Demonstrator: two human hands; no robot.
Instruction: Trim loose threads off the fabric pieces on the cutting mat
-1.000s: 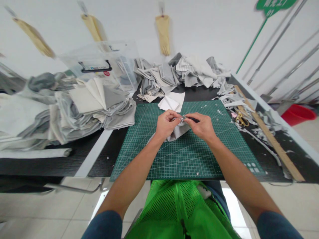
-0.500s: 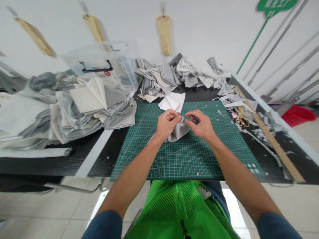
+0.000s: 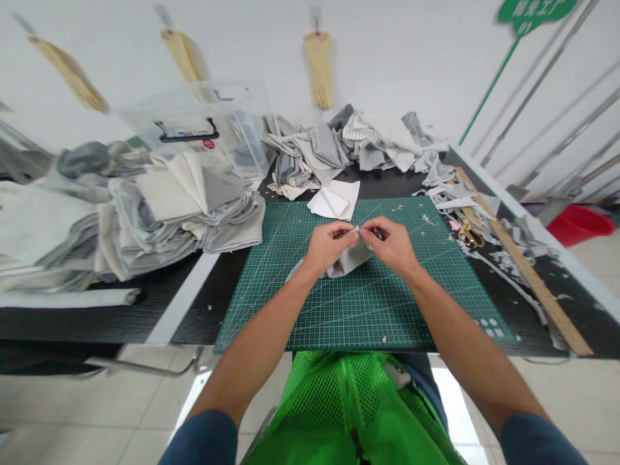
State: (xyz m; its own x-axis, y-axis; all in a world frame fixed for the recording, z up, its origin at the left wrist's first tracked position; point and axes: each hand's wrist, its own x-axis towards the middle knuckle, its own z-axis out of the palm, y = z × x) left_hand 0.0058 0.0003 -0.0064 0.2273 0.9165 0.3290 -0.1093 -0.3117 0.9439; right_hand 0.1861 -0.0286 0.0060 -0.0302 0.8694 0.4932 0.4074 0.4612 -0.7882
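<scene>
My left hand (image 3: 327, 245) and my right hand (image 3: 393, 244) meet over the green cutting mat (image 3: 363, 303). Both pinch the top edge of a small grey fabric piece (image 3: 346, 261), which hangs down between them onto the mat. The right hand's fingers also close round a small dark tool (image 3: 377, 234), of which only a bit shows. A folded white cloth (image 3: 335, 198) lies on the mat's far edge, just beyond my hands.
Stacks of grey and cream fabric (image 3: 159, 206) fill the table's left. A loose fabric heap (image 3: 349, 145) and a clear plastic box (image 3: 194, 126) stand at the back. Gold scissors (image 3: 469, 232), scraps and a long wooden ruler (image 3: 523, 265) lie to the right.
My right hand has drawn in toward the left until the fingertips meet at the fabric's top edge. The dark tool, sticking out before, is now mostly tucked into the fingers.
</scene>
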